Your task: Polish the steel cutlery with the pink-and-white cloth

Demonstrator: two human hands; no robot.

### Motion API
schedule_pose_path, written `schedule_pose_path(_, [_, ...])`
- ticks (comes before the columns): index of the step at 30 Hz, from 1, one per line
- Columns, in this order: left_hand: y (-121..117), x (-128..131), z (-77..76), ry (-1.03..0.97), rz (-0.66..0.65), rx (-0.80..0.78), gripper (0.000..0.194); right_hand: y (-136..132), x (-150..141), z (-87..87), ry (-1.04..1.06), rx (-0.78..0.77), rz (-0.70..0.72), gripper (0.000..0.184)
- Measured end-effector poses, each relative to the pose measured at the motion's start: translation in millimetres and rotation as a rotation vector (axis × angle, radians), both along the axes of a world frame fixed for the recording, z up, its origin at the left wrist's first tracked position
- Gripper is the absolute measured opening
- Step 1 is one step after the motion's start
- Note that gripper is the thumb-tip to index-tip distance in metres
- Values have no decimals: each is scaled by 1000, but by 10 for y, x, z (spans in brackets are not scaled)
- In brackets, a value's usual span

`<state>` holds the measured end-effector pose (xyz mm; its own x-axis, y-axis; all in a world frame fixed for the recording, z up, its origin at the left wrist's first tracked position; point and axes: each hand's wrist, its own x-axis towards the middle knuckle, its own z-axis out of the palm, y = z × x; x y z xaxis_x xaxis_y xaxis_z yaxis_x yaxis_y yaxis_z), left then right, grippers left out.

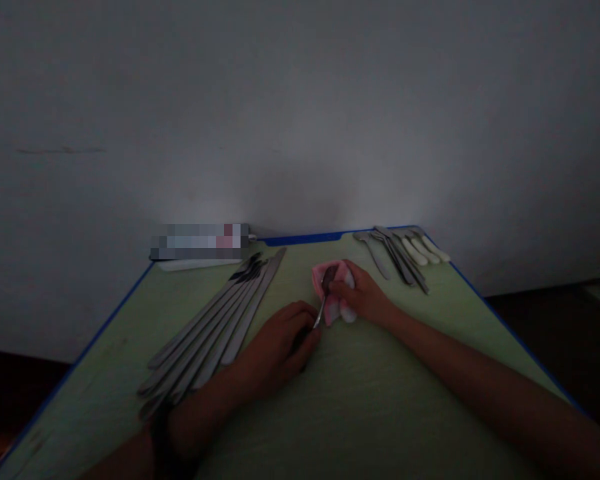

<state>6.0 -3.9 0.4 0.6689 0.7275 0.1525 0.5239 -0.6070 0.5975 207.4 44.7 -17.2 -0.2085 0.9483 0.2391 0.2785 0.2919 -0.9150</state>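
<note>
Over the middle of the table, a metal spoon (321, 309) is held between my two hands. My left hand (291, 337) is closed on the end of its handle. A pink and white cloth (332, 312) lies under and around the spoon's bowl, gripped by my right hand (361, 291), whose thumb presses on the bowl. The right fingers behind the cloth are hidden. To the left, beside my left forearm, several long metal knives and forks (207, 325) lie fanned out on the table.
The green table (380, 400) has a blue edge and stands against a grey wall (300, 120). At its back right lie several pieces of cutlery (397, 257), some with white handles (414, 251). A flat, partly blurred object (200, 243) sits at the back left.
</note>
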Motion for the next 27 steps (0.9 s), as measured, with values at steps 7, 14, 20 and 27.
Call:
schedule_pose_path(7, [0,-2,46,-40,3,-49,13,4,-12,10,120,-55,-18,19])
schedule_pose_path(14, [27,-39,-12,-221,109,-112,21,81,-6,-54,299,-209,-246,45])
schedule_pose_path(20, [9,-42,28,-84,17,-138,24,184,45,-75,565,-373,-207,55])
schedule_pose_path(27, [1,-46,42,-124,72,-134,24,83,59,-20,539,-387,9,39])
